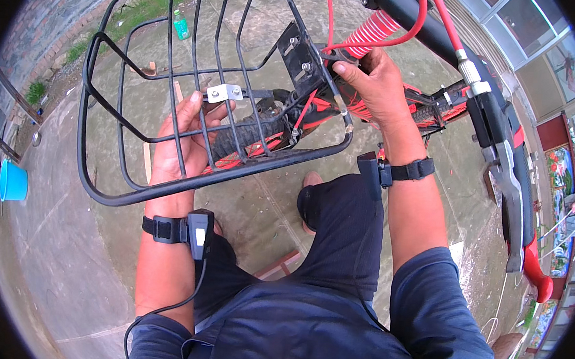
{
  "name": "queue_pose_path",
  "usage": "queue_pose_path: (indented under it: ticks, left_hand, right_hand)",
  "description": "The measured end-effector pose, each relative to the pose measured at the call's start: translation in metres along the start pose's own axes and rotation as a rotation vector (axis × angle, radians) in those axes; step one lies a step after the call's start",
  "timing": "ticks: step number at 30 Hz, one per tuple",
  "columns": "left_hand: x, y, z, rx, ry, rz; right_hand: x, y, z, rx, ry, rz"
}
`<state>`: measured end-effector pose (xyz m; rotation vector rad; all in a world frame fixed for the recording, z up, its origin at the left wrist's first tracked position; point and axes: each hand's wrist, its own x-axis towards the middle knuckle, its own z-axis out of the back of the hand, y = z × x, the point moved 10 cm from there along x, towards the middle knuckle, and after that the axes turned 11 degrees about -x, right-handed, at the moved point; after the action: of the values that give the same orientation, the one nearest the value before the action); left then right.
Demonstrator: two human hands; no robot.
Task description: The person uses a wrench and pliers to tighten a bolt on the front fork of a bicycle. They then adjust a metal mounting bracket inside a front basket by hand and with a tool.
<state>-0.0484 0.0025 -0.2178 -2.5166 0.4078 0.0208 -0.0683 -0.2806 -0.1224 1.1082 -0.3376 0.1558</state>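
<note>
A black wire bicycle basket (213, 192) is in front of a bicycle, above the front tyre (237, 138). My left hand (167, 144) reaches underneath, its thumb and fingers closed at a small silver bracket (224, 94) bolted across the basket wires. Partly covered by the wires, its grip shows only in part. At the basket's rear, a black mounting plate (300, 59) carries bolts. Behind it, my right hand (383, 92) is closed, with the thumb on a black bracket (336, 56) beside the red-and-white striped tube (373, 34); its other fingertips are hidden.
Red cables (414, 27) loop over the handlebar (409, 7). A brake lever (511, 210) and red-ended grip (541, 284) extend at the right. On the concrete floor are a blue bucket (14, 180) at far left and a green bottle (181, 25) beyond the basket.
</note>
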Motion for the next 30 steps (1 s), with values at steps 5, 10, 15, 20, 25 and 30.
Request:
queue_pose_path:
  ticks: [5,10,15,20,25,30]
  left_hand:
    - [0.001,-0.002,0.002,0.014,0.009,-0.011]
    - [0.0,-0.002,-0.001,0.019,0.009,0.002]
    - [0.002,-0.001,0.002,0.026,0.018,-0.001]
    - [0.001,-0.002,0.002,0.031,0.017,0.003]
    - [-0.001,-0.002,-0.004,0.022,-0.001,0.003]
    - [0.003,-0.001,0.005,0.014,0.01,0.009]
  right_hand:
    - [0.005,-0.011,0.007,-0.111,0.133,0.044]
    - [0.002,-0.012,0.002,0.006,0.08,-0.046]
    - [0.006,-0.019,0.011,-0.148,-0.018,-0.02]
    - [0.0,-0.008,0.003,-0.003,0.106,-0.016]
    - [0.004,-0.01,0.005,-0.086,0.019,-0.022]
    - [0.005,-0.014,0.009,-0.252,0.039,-0.057]
